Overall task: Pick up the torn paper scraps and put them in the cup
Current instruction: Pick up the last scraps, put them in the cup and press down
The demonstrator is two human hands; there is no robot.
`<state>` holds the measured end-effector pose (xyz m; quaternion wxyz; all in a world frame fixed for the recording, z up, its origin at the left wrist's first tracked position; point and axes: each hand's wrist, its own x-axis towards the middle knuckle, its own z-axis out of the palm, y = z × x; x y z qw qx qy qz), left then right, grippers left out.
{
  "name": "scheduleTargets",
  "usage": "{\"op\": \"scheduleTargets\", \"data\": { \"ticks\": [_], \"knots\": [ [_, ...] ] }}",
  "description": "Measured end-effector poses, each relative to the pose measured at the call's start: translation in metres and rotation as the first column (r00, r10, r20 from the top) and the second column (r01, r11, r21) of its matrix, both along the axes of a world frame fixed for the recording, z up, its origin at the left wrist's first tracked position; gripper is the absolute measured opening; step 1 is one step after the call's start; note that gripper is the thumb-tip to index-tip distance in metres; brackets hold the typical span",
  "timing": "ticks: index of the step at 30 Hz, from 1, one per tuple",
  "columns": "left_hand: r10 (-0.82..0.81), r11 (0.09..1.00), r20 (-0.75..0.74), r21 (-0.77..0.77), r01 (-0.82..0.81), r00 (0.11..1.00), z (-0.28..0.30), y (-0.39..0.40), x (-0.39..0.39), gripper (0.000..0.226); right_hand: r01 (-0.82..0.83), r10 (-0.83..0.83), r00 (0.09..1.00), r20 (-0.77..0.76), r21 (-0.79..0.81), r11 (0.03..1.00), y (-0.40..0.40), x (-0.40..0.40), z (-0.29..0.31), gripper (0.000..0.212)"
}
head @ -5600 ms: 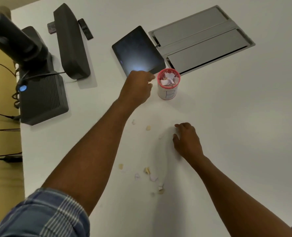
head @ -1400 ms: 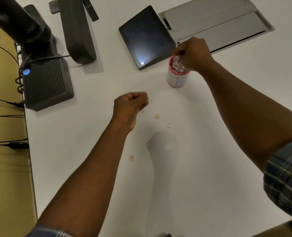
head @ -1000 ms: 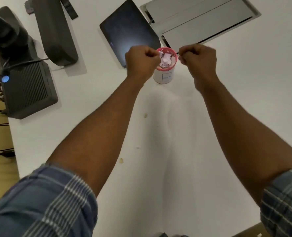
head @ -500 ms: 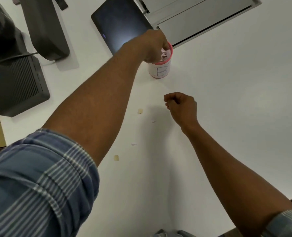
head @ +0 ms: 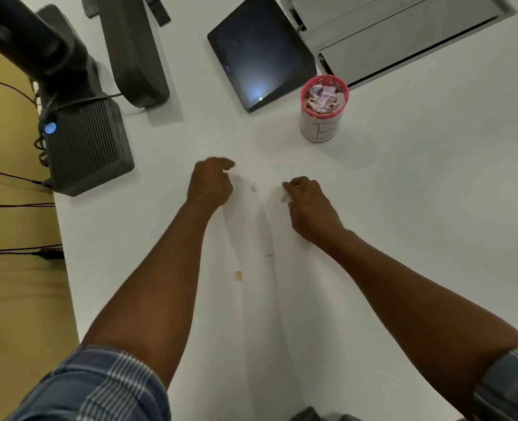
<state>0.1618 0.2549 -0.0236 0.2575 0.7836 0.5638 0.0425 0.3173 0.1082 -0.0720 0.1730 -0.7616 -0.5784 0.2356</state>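
The white cup (head: 322, 129) has a pink rim and a letter B on its side. It stands at the back right of centre, heaped with torn scraps. My left hand (head: 210, 185) is low over the table with its fingers curled, and a pale bit shows at its blurred fingertips. My right hand (head: 309, 205) rests on the table and pinches a tan paper scrap (head: 283, 198) between thumb and fingers. A small white scrap (head: 254, 187) lies between the hands. Nearer me lie a tan scrap (head: 238, 275) and a tiny sliver (head: 270, 255).
A dark tablet (head: 260, 50) lies just left of the cup, and a grey metal hatch (head: 403, 34) is set into the white table (head: 434, 223) behind it. Black devices (head: 84, 141) with cables stand along the left edge.
My left hand has come away from the cup and down to the table left of the scraps. My right hand has shifted onto a tan scrap. The view has tilted back.
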Motion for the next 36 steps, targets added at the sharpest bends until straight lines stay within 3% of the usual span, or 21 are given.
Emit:
{"op": "scheduleTargets", "data": {
  "ticks": [5,8,11,14,21,23,28,33,36],
  "knots": [
    [-0.439,0.896,-0.099,0.027,0.443,0.893,-0.027,-0.033,-0.001,0.040,-0.190,0.186,0.964,0.193,0.003,0.982,0.011,-0.014,0.004,0.019],
    [-0.488,0.856,-0.191,0.089,0.510,0.852,-0.030,-0.051,-0.005,0.037,-0.223,0.220,0.927,0.302,-0.026,0.974,0.002,-0.011,0.008,0.006],
    [-0.496,0.839,-0.245,0.114,0.533,0.833,-0.029,-0.075,-0.028,0.033,-0.164,0.167,0.920,0.354,-0.039,0.986,-0.017,-0.005,0.011,0.015],
    [-0.424,0.889,-0.223,0.084,0.451,0.878,-0.026,-0.105,-0.053,0.028,-0.130,0.145,0.943,0.300,-0.071,0.989,-0.042,-0.014,0.011,0.019],
    [-0.285,0.957,-0.133,0.009,0.289,0.949,-0.029,-0.172,-0.091,0.033,-0.250,0.259,0.959,0.119,-0.085,0.965,-0.078,-0.055,0.010,0.033],
    [-0.179,0.984,-0.094,-0.012,0.179,0.979,-0.030,-0.186,-0.094,0.019,-0.278,0.287,0.954,0.086,-0.103,0.955,-0.079,-0.065,0.012,0.039],
    [-0.032,0.997,-0.002,0.063,0.032,0.999,-0.036,-0.211,-0.095,0.020,-0.373,0.387,0.909,0.157,-0.115,0.921,-0.076,-0.083,0.016,0.023],
    [0.148,0.989,0.133,-0.039,-0.144,0.980,-0.034,-0.209,-0.088,0.021,-0.331,0.345,0.919,0.191,-0.104,0.938,-0.071,-0.090,0.019,0.017],
    [0.145,0.989,0.121,-0.036,-0.142,0.982,-0.033,-0.206,-0.089,0.024,-0.317,0.329,0.924,0.195,-0.089,0.944,-0.071,-0.092,0.016,0.015]
  ]
}}
